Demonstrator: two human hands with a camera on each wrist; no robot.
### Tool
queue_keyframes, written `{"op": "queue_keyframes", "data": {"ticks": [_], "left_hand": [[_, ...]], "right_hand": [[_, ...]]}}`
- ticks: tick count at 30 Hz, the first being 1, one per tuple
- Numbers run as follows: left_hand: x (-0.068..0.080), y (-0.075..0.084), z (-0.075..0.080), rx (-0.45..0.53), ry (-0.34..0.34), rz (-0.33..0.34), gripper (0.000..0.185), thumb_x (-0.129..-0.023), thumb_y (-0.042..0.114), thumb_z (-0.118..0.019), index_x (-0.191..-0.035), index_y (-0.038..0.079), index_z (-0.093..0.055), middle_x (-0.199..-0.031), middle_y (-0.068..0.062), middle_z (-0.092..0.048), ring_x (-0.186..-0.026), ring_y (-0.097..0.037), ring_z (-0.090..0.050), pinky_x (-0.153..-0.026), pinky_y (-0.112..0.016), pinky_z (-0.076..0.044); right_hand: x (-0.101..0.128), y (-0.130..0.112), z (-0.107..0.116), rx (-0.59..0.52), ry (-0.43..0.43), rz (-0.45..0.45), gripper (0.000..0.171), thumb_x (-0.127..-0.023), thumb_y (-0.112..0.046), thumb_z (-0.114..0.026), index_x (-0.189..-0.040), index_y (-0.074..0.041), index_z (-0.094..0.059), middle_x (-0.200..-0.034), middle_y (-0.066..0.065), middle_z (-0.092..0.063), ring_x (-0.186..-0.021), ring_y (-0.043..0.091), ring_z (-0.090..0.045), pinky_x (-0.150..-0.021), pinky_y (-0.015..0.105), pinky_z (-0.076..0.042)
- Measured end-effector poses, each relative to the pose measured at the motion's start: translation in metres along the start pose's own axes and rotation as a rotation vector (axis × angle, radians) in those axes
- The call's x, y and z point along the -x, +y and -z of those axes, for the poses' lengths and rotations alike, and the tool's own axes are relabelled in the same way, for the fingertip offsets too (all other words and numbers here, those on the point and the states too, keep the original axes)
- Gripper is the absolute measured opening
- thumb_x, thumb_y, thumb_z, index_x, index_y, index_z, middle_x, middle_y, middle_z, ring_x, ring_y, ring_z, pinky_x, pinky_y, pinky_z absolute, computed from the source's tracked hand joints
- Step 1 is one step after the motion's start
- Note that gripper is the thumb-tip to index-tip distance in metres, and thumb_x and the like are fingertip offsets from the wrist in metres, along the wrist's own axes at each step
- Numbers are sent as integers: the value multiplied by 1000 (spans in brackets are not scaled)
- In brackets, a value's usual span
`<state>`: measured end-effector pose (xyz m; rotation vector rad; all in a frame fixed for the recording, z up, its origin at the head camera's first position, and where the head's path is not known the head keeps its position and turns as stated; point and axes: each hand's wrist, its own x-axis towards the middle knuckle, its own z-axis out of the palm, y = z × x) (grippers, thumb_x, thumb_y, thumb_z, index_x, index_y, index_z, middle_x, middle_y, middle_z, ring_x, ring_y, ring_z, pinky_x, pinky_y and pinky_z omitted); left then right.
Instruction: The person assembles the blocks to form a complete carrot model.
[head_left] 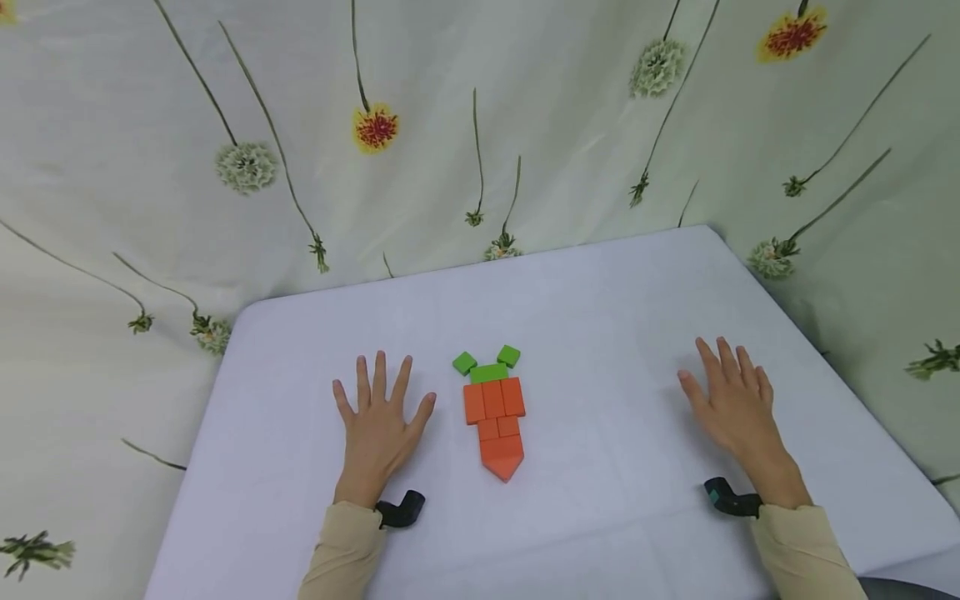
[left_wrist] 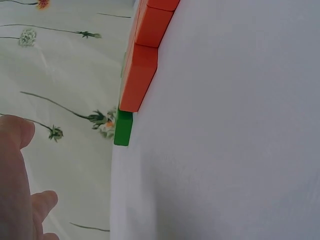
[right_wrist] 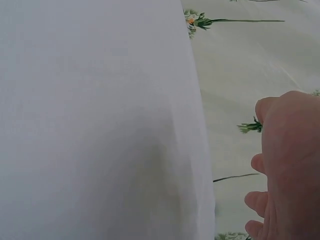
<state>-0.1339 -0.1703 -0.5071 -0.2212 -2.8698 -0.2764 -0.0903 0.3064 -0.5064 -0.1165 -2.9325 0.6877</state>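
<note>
Flat on the white table lies a carrot-like figure of wooden blocks. Its body is several orange blocks [head_left: 493,400] set edge to edge, ending toward me in an orange pointed block [head_left: 502,458]. At the far end sit a green rectangular block [head_left: 489,373] and two small green blocks, one left [head_left: 464,362] and one right [head_left: 508,356]. Left of the figure, my left hand [head_left: 378,433] has its fingers spread and holds nothing. Well to the right, my right hand [head_left: 735,408] also has straight, spread fingers and holds nothing. The left wrist view shows the orange blocks [left_wrist: 140,77] side-on.
A white cloth covers the table [head_left: 600,333]. Behind and beside it hangs a pale curtain [head_left: 420,192] printed with flowers. Each wrist wears a black camera mount, left [head_left: 401,509] and right [head_left: 731,498]. Something dark [head_left: 900,589] shows at the bottom right corner.
</note>
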Motion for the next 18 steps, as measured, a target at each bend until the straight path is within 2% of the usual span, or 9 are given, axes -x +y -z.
{"op": "queue_keyframes", "data": {"ticks": [1, 5, 8, 10, 16, 18], "left_hand": [[1, -1, 1, -3, -3, 1, 74, -93, 68, -34, -152, 24, -30, -161, -16, -14, -149, -38, 3, -112, -66, 12], [-48, 27, -17, 53, -56, -244, 74, -92, 68, -34, -152, 25, -31, -161, -16, -15, -149, -37, 3, -112, -65, 12], [-76, 65, -35, 123, -91, -431, 74, -92, 68, -35, -152, 25, -31, -161, -15, -15, -149, -36, 3, -113, -65, 13], [-84, 102, -51, 188, -121, -552, 73, -93, 67, -35, -152, 24, -31, -160, -16, -16, -149, -37, 2, -112, -65, 12], [-91, 98, -51, 185, -129, -538, 73, -94, 67, -32, -153, 25, -27, -160, -17, -14, -148, -38, 5, -111, -66, 14], [-93, 84, -50, 191, -125, -492, 72, -95, 66, -31, -154, 24, -25, -160, -18, -13, -148, -40, 5, -110, -67, 15]], "right_hand": [[0, 0, -1, -5, -3, -2, 68, -101, -52, -29, -155, -14, -15, -158, 27, -9, -144, 49, 2, -108, 72, 1], [75, 18, 11, 10, 107, -249, 68, -101, -52, -29, -155, -13, -15, -158, 28, -9, -144, 49, 3, -108, 72, 2], [138, 25, 28, 49, 199, -435, 68, -101, -52, -28, -155, -12, -14, -157, 28, -9, -144, 49, 4, -108, 72, 3], [187, 27, 45, 88, 256, -555, 68, -101, -51, -28, -155, -11, -14, -157, 29, -9, -144, 50, 3, -108, 72, 4], [179, 28, 45, 70, 261, -534, 69, -101, -52, -29, -155, -11, -14, -158, 28, -7, -144, 49, 4, -108, 72, 4], [165, 24, 45, 62, 268, -508, 69, -101, -52, -29, -155, -11, -14, -158, 27, -9, -145, 49, 2, -109, 71, 2]]}}
